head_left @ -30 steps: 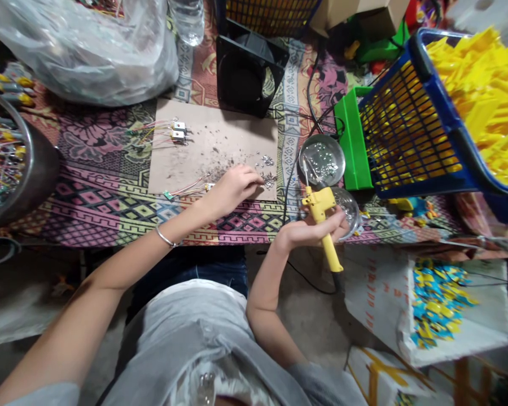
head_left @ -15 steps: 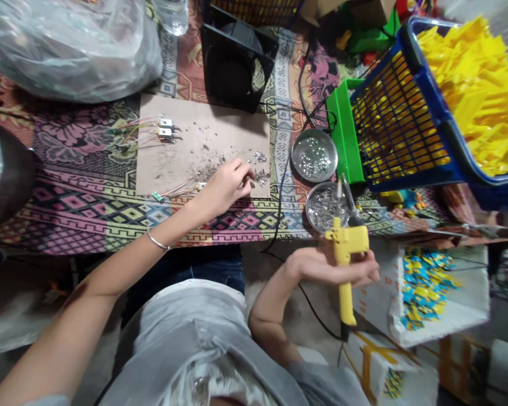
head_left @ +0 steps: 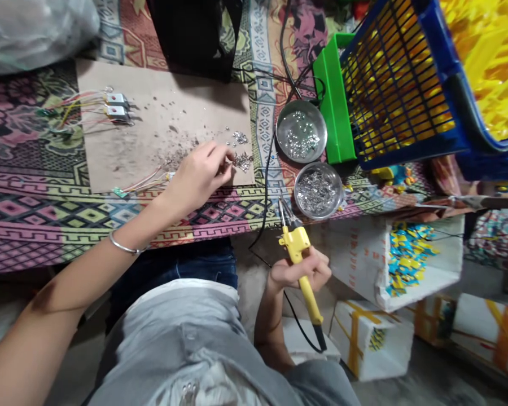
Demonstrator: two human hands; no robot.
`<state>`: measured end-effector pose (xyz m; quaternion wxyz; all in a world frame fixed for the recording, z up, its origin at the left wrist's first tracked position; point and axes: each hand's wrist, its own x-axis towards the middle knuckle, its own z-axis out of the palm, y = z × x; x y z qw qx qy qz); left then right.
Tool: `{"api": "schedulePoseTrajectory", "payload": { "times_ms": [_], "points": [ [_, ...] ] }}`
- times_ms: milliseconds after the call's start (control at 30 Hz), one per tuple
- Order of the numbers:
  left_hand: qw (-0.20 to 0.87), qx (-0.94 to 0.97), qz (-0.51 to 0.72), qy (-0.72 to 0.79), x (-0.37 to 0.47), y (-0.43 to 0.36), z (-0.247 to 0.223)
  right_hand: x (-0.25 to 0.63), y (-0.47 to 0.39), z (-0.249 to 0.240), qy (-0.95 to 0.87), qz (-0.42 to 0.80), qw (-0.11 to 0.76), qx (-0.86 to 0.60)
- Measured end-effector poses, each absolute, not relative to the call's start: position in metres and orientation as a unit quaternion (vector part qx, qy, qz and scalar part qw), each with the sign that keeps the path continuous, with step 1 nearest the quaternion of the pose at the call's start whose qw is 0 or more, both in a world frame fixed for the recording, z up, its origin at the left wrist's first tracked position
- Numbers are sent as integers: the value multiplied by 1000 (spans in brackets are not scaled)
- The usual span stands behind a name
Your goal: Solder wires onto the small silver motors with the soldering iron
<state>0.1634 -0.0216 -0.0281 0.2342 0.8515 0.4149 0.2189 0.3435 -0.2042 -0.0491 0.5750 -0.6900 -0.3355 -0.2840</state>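
My right hand (head_left: pixel 302 272) is wrapped round a yellow soldering gun (head_left: pixel 297 242), its metal tip pointing away from me near the table edge. On the cardboard sheet (head_left: pixel 152 84), my left hand (head_left: pixel 201 172) has its fingers pinched beside a small pile of metal pieces (head_left: pixel 242 162); what they hold, if anything, is hidden. A second little pile of shiny metal bits (head_left: pixel 239 137) lies just beyond. Partly under my left wrist is a wired part with a small green circuit board (head_left: pixel 119 193). Two metal-cased parts with coloured wires (head_left: pixel 117 106) rest at the sheet's far left.
Right of the cardboard stand a round tin of shiny beads (head_left: pixel 301 131) and a round dish of metal pieces (head_left: pixel 318 190). Beyond them are a green tray (head_left: pixel 332 107) and a blue basket (head_left: pixel 400 84) of yellow parts. A black box-like fan (head_left: pixel 190 34) and a cable (head_left: pixel 267 186) occupy the table.
My right hand has swung the soldering gun left and tilted it, away from over the dish. My left hand stays pinched by the metal pile while the view has shifted.
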Motion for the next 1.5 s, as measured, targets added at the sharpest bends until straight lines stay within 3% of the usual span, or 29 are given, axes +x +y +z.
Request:
{"api": "schedulePoseTrajectory", "payload": {
  "times_ms": [900, 1500],
  "points": [
    [287, 837, 220, 411, 156, -25, -23, 341, -207, -55, -337, -252, 571, -705],
    [267, 840, 242, 405, 145, -25, -9, 344, -230, -5, -342, -111, 518, -776]
  ]
}}
